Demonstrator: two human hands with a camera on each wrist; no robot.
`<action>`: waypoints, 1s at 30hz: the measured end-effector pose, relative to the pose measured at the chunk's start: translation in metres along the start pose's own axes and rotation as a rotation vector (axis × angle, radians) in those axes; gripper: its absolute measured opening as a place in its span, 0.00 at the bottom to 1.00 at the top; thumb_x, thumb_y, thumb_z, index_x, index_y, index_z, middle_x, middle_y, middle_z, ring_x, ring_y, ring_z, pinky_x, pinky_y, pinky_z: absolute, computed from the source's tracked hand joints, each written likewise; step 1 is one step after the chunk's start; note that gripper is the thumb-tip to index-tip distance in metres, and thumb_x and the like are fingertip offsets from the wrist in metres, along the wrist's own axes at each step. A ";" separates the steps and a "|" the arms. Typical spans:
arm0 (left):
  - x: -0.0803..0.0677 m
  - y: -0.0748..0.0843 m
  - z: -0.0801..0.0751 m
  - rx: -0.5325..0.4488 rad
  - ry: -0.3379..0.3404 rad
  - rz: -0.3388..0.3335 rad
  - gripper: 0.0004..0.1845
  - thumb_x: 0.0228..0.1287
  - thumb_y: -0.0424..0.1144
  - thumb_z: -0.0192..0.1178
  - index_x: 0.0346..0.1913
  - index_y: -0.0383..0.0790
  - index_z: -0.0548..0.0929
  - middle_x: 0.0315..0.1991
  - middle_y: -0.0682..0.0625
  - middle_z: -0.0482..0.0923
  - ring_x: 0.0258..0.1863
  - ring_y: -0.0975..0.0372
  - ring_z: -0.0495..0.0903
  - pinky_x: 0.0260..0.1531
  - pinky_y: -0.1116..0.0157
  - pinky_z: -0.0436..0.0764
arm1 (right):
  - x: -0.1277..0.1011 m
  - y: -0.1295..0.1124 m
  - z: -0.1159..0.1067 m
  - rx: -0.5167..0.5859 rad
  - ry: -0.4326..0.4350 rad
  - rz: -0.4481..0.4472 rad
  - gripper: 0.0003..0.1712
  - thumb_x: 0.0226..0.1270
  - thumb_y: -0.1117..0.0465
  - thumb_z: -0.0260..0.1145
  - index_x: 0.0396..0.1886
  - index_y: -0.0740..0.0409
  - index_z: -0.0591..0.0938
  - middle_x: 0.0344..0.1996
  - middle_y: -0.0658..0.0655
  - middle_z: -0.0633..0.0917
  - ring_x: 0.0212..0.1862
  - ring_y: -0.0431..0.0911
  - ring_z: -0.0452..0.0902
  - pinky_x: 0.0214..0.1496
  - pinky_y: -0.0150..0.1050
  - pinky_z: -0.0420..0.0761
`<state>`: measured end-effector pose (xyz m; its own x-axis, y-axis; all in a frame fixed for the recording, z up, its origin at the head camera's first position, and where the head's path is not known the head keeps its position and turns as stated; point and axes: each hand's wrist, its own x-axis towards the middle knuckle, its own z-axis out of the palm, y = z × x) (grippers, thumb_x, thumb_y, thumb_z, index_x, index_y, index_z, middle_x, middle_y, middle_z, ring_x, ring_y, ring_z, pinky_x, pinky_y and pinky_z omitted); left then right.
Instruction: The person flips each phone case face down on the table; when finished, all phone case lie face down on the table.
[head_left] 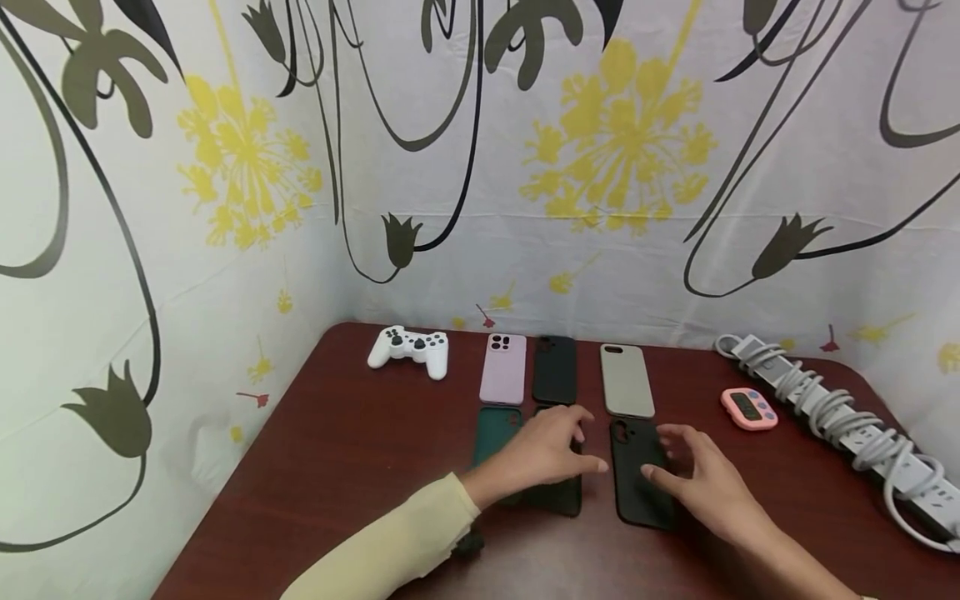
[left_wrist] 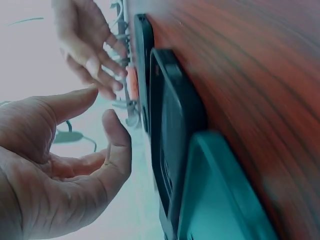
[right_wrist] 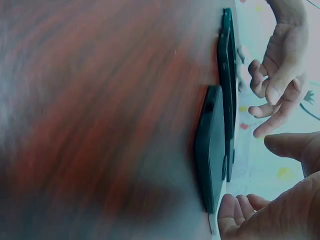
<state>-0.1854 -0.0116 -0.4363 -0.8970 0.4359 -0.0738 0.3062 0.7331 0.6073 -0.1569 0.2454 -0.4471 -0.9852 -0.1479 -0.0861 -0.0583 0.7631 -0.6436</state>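
Observation:
A black phone case lies back up at the right of the front row. Beside its right edge is my right hand, thumb and fingers spread apart with nothing gripped; the fingertips sit close to the case's edge in the right wrist view. My left hand hovers over another black case, which it partly hides, and its thumb and fingers are parted around empty air. Left of that case is a teal case, partly covered by the same hand. In the left wrist view the teal case shows its hollow side.
A lilac case, a black case and a beige case form the back row. A white game controller is at the back left. To the right are a pink timer and a power strip wrapped in cord.

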 end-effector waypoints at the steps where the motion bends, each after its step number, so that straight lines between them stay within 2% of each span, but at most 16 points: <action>1: -0.002 -0.004 -0.004 -0.004 0.009 -0.003 0.36 0.63 0.57 0.75 0.71 0.48 0.79 0.47 0.57 0.84 0.38 0.71 0.78 0.37 0.72 0.78 | -0.001 -0.002 0.001 0.008 0.010 -0.011 0.41 0.70 0.45 0.75 0.72 0.62 0.72 0.62 0.68 0.78 0.62 0.61 0.80 0.56 0.52 0.83; 5: -0.011 -0.018 -0.017 -0.038 0.020 -0.025 0.38 0.63 0.55 0.76 0.72 0.44 0.77 0.51 0.52 0.84 0.39 0.70 0.81 0.39 0.69 0.80 | -0.003 -0.007 0.007 0.044 0.041 -0.047 0.38 0.70 0.49 0.76 0.71 0.62 0.74 0.61 0.66 0.79 0.61 0.58 0.80 0.52 0.40 0.82; 7: -0.016 -0.025 -0.021 -0.061 0.021 -0.039 0.39 0.64 0.55 0.75 0.74 0.43 0.76 0.54 0.50 0.84 0.40 0.70 0.82 0.40 0.68 0.82 | -0.004 -0.010 0.010 0.054 0.053 -0.060 0.36 0.69 0.50 0.76 0.70 0.61 0.75 0.61 0.66 0.80 0.61 0.57 0.80 0.51 0.36 0.82; 12: -0.031 -0.039 -0.026 -0.114 0.022 -0.064 0.43 0.68 0.56 0.72 0.78 0.41 0.69 0.62 0.46 0.81 0.50 0.62 0.85 0.46 0.62 0.85 | -0.005 -0.020 0.020 0.068 0.060 -0.080 0.36 0.69 0.50 0.76 0.70 0.59 0.75 0.64 0.67 0.78 0.62 0.61 0.81 0.51 0.44 0.85; 15: -0.042 -0.045 -0.025 -0.152 0.006 -0.081 0.46 0.68 0.57 0.71 0.81 0.41 0.65 0.66 0.44 0.79 0.55 0.59 0.85 0.49 0.58 0.86 | -0.007 -0.027 0.027 0.105 0.007 -0.046 0.37 0.70 0.49 0.75 0.73 0.56 0.74 0.68 0.65 0.75 0.66 0.61 0.78 0.55 0.48 0.86; 19: -0.055 -0.048 -0.023 -0.212 -0.024 -0.104 0.48 0.68 0.59 0.71 0.81 0.41 0.63 0.69 0.43 0.78 0.56 0.59 0.85 0.50 0.55 0.86 | -0.010 -0.036 0.036 0.207 -0.104 0.023 0.40 0.70 0.49 0.75 0.76 0.54 0.70 0.73 0.66 0.71 0.70 0.62 0.75 0.60 0.51 0.85; 24: -0.068 -0.047 -0.025 -0.298 -0.077 -0.128 0.46 0.70 0.60 0.68 0.81 0.42 0.63 0.70 0.43 0.78 0.51 0.63 0.87 0.46 0.57 0.87 | -0.013 -0.047 0.048 0.365 -0.228 0.060 0.45 0.70 0.52 0.75 0.80 0.56 0.65 0.78 0.69 0.67 0.74 0.65 0.71 0.65 0.52 0.84; 30: -0.073 -0.041 -0.024 -0.329 -0.123 -0.133 0.47 0.71 0.60 0.67 0.83 0.48 0.58 0.74 0.42 0.74 0.34 0.68 0.84 0.31 0.62 0.82 | -0.017 -0.056 0.055 0.399 -0.283 0.092 0.49 0.72 0.50 0.74 0.83 0.59 0.59 0.80 0.72 0.64 0.76 0.68 0.68 0.68 0.56 0.81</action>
<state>-0.1399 -0.0866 -0.4368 -0.8709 0.4222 -0.2516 0.0528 0.5892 0.8062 -0.1282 0.1703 -0.4515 -0.8977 -0.2990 -0.3238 0.1474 0.4887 -0.8599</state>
